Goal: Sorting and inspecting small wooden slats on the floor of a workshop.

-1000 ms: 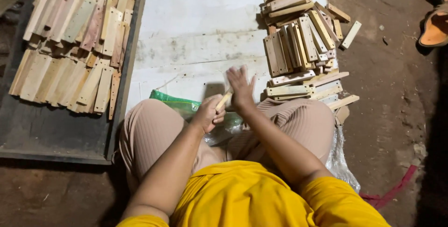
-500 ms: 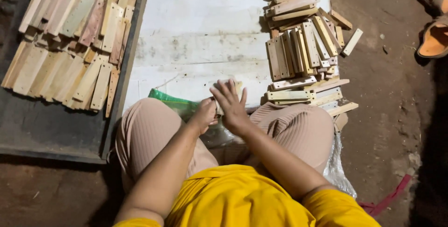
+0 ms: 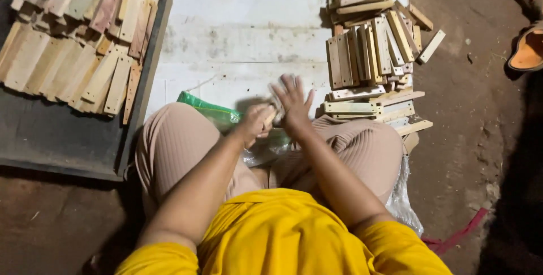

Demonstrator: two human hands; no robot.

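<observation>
My left hand (image 3: 253, 123) is closed around a small pale wooden piece (image 3: 271, 117) just above my knees. My right hand (image 3: 292, 103) lies flat against the far end of that piece with its fingers spread and blurred by motion. Most of the piece is hidden between the two hands. Both hands hover over the near edge of a white sheet (image 3: 249, 31) spread on the ground.
A heap of short wooden slats (image 3: 370, 54) sits to the right on the sheet. More slats (image 3: 73, 43) lie in rows on a dark tray (image 3: 62, 150) at the left. A green bag (image 3: 208, 111) lies by my left knee, clear plastic (image 3: 404, 196) by my right. A sandal (image 3: 529, 48) rests far right.
My right hand slid back towards me over the piece, then forwards again with fingers spread. My left hand kept hold of the piece and barely moved.
</observation>
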